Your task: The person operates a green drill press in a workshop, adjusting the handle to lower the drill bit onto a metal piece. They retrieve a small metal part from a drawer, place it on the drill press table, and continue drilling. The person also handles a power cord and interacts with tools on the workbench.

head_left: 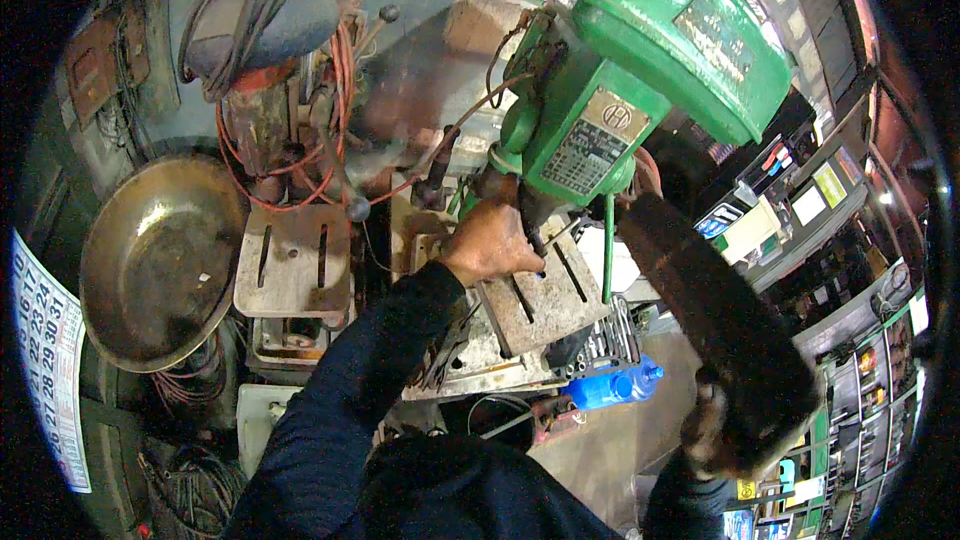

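A green drill press (600, 120) leans across the upper middle of the head view. Just under its head, my left hand (493, 243) is closed with the thumb pointing right. Its fingers curl beside the dark spindle area, and what they grip is hidden. The slotted metal table (545, 305) of the press lies below this hand. At the right, my right hand (705, 430) is dim and blurred, apparently wrapped round a thick, dark brown bar-shaped object (730, 310). That object slants up toward the press head; its exact kind cannot be made out.
A green feed lever (608, 250) hangs beside the press table. Wrenches (625, 330) and a blue plastic bottle (615, 386) lie near its front right. Leftward stand a second slotted table (293, 258), orange cable (345, 90) and a large metal basin (165, 265). Shelves (870, 390) line the right.
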`<state>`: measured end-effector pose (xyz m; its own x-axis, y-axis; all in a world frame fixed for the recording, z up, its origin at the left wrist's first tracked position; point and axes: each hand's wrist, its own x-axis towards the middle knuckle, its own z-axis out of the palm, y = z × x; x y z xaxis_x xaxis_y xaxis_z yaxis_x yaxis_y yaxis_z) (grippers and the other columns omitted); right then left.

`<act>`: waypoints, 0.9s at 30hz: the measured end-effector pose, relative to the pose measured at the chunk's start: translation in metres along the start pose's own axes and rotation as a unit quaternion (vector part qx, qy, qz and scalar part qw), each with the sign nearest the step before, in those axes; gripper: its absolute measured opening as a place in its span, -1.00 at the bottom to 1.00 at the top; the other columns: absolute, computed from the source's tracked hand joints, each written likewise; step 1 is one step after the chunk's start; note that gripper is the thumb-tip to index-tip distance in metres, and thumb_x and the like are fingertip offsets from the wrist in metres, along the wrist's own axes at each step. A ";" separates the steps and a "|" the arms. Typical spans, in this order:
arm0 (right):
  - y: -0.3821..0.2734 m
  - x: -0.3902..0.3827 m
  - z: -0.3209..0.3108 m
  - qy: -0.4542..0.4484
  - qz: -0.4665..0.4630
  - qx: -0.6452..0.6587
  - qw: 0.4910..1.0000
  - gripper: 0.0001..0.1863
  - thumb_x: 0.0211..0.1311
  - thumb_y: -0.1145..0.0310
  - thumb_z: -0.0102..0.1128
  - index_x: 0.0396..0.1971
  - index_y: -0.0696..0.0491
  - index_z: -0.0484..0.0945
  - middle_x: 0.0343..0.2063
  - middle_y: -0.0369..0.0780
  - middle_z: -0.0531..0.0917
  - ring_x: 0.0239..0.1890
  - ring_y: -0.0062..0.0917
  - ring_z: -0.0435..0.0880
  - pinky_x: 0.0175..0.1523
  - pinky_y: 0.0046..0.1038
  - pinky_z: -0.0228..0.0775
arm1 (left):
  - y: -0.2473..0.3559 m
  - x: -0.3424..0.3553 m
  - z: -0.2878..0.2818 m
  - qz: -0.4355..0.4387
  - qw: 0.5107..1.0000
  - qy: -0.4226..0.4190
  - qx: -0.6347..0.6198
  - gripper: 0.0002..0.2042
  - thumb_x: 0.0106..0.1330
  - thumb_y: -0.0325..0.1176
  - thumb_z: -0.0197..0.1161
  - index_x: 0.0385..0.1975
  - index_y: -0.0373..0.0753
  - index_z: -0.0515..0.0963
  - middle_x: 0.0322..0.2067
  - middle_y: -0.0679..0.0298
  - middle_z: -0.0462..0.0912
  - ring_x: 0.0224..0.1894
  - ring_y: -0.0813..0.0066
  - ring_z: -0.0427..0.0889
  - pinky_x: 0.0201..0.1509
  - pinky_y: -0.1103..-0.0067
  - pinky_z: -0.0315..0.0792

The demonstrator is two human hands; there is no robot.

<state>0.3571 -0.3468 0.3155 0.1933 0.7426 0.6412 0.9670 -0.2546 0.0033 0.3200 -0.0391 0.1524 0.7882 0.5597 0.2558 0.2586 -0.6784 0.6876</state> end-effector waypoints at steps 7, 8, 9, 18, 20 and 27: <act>0.058 -0.029 0.068 0.198 -0.093 -0.023 0.976 -0.34 0.15 0.28 0.51 0.26 0.10 0.50 -0.04 0.01 0.62 -0.06 -0.07 0.61 0.05 -0.16 0.49 | 0.003 -0.002 0.008 0.022 0.989 0.147 0.009 -0.46 -0.23 -0.08 0.56 -0.43 -0.48 0.60 -0.53 -0.11 0.67 -0.47 -0.12 0.67 -0.30 0.22 0.60; 0.061 -0.038 0.063 0.246 -0.055 0.020 0.968 -0.34 0.19 0.27 0.47 0.27 0.14 0.48 0.04 0.01 0.61 0.02 -0.08 0.61 0.13 -0.15 0.46 | 0.003 -0.001 0.002 -0.040 0.999 0.024 0.006 -0.47 -0.25 -0.11 0.56 -0.41 -0.47 0.60 -0.52 -0.11 0.67 -0.46 -0.11 0.67 -0.27 0.22 0.61; 0.059 -0.046 0.061 0.251 -0.011 0.074 0.965 -0.35 0.23 0.25 0.43 0.28 0.19 0.46 0.12 0.00 0.60 0.10 -0.09 0.60 0.22 -0.13 0.44 | 0.007 -0.004 0.002 -0.061 0.997 0.018 -0.041 -0.55 -0.24 -0.14 0.56 -0.55 -0.44 0.59 -0.54 -0.10 0.67 -0.44 -0.08 0.68 -0.24 0.24 0.61; 0.044 -0.013 0.084 0.194 -0.092 0.043 0.976 -0.26 0.05 0.41 0.55 0.29 0.05 0.46 -0.16 0.03 0.61 -0.21 -0.14 0.61 -0.21 -0.24 0.47 | 0.019 -0.007 0.008 0.052 0.973 0.212 -0.077 0.05 -0.26 -0.26 0.63 0.27 -0.50 0.12 -0.25 -0.19 0.70 -0.16 -0.21 0.71 -0.02 0.18 0.61; 0.038 -0.023 0.056 0.308 -0.012 0.102 0.946 -0.37 -0.04 0.33 0.59 0.08 0.15 0.56 -0.21 -0.06 0.64 -0.24 -0.27 0.64 -0.23 -0.29 0.50 | 0.012 -0.004 0.010 -0.037 0.993 0.096 -0.055 0.02 -0.28 -0.24 0.64 0.20 -0.53 0.16 -0.26 -0.18 0.70 -0.14 -0.17 0.72 -0.07 0.24 0.61; 0.026 0.000 0.070 0.119 -0.019 0.138 0.983 -0.47 0.30 0.15 0.36 0.21 0.05 0.55 -0.06 0.02 0.65 0.11 0.01 0.56 0.34 -0.20 0.29 | 0.015 -0.003 0.014 0.077 0.967 0.189 -0.155 0.01 -0.25 -0.27 0.62 0.21 -0.54 0.14 -0.26 -0.24 0.68 -0.18 -0.17 0.73 -0.09 0.25 0.61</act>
<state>0.3940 -0.3103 0.2618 0.1436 0.5742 0.8060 0.9873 -0.0271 -0.1566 0.3297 -0.0577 0.1526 0.5281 0.6374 0.5611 -0.0713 -0.6251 0.7773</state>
